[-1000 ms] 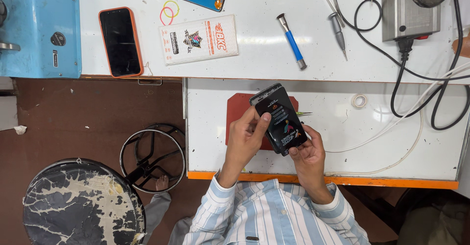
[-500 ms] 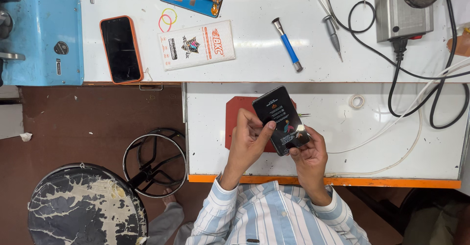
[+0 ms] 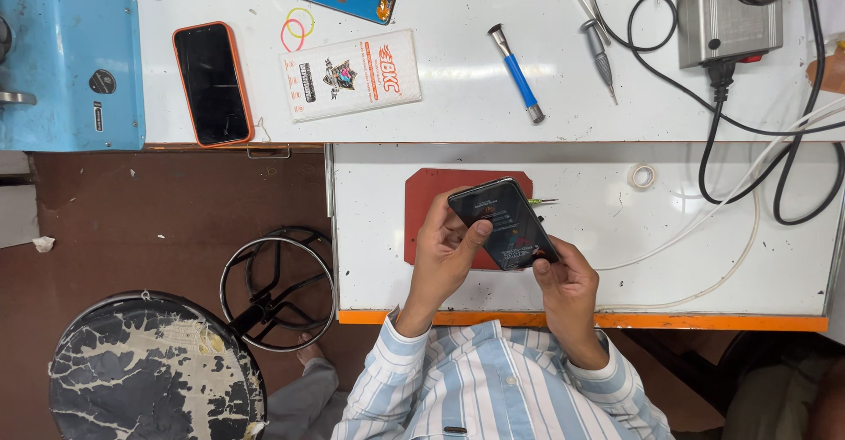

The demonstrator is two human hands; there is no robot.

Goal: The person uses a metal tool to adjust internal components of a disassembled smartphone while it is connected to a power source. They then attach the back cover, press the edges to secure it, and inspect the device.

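Here, both hands hold a dark smartphone (image 3: 503, 225) tilted above a red work mat (image 3: 440, 195) on the white bench (image 3: 669, 264). The left hand (image 3: 444, 255) wraps its fingers around the phone's left edge with the thumb laid across the glass, while the right hand (image 3: 568, 277) pinches the lower right corner between thumb and fingers. The phone is lifted off the mat, held only at its edges, so a slip of either grip would likely drop it onto the hard bench or past the orange front edge (image 3: 704, 322) to the floor. Thumb pressure on the glass could also flex or crack it if it sits loose. A small green-tipped tool (image 3: 541, 201) lies just beside the phone's far corner and might be knocked away.
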